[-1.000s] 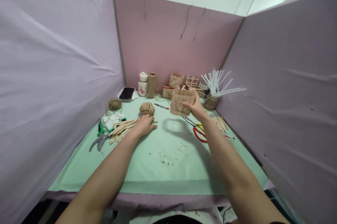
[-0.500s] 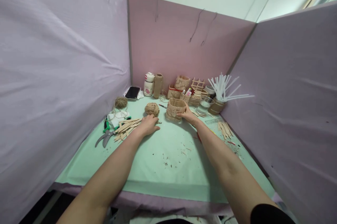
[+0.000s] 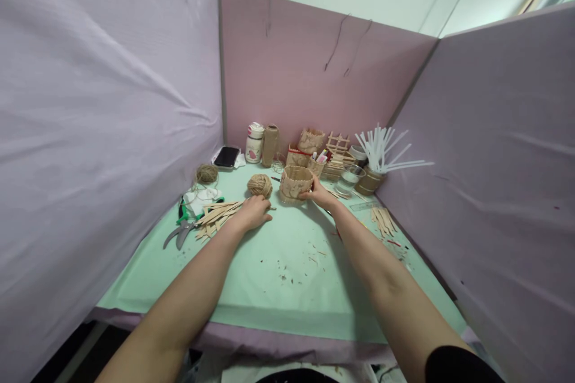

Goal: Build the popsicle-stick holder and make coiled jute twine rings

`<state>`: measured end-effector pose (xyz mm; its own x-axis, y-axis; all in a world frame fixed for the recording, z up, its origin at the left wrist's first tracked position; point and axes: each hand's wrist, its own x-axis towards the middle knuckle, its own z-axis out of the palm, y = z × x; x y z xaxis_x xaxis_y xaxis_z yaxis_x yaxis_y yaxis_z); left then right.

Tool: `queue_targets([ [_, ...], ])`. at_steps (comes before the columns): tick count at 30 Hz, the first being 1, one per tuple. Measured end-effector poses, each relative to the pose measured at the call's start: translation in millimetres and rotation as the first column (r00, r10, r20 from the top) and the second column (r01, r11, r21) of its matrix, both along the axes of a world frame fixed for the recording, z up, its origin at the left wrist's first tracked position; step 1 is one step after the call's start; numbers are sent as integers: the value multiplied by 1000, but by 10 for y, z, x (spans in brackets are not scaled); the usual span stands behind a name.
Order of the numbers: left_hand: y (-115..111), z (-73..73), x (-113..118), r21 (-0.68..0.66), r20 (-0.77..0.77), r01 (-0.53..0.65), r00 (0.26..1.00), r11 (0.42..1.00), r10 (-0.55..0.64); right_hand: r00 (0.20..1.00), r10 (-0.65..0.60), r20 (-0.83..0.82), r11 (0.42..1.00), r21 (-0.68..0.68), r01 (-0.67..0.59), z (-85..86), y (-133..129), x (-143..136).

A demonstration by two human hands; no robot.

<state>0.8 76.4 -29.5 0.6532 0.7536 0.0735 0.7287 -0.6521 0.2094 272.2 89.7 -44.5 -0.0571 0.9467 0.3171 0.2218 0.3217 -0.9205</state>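
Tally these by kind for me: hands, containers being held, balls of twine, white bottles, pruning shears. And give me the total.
Hands: 2
Held containers: 1
Balls of twine: 2
White bottles: 1
Pruning shears: 1
Total: 7

container (image 3: 291,192): tan | twine ball (image 3: 259,185): light brown | surface (image 3: 287,299): mint green | back panel (image 3: 305,83): dusty pink | left panel (image 3: 90,101): pale lilac | bottle (image 3: 254,148): shows pink print on white | phone (image 3: 226,157): black | sleeve (image 3: 462,366): black
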Motion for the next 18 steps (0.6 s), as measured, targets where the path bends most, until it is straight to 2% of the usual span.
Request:
queue_targets([
  [10,19,-5,-16,-31,33,17,999,999,-16,999,-39,-4,997,-60,39,-70,213,-15],
  [14,-2,6,-26,-29,37,20,999,999,-19,1000,-29,-8,997,-72,29,-7,329,-46],
  [18,-14,9,-33,-26,52,23,998,999,-22,996,-77,44,996,-37,79,89,399,-74],
])
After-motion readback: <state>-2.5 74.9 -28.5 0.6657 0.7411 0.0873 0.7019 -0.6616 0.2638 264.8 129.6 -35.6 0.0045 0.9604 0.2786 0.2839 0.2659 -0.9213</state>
